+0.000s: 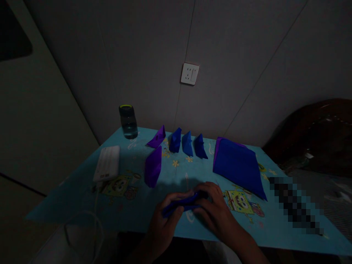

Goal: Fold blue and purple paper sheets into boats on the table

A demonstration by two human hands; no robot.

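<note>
A dark blue folded paper is held between both hands above the front edge of the table. My left hand grips its left end, thumb in front and fingers behind. At the right end, my right hand pinches it with bent fingers. Beyond the hands stand folded paper boats: a purple one at the back, and several blue ones, among them a lighter blue one. A larger purple folded piece lies nearer, left of centre. Blue sheets over purple ones lie at the right.
The light blue table has cartoon prints. A white power bank with a cable lies at the left, with a water bottle behind it. A pixelated dark object is on the right. A wall with a socket stands behind.
</note>
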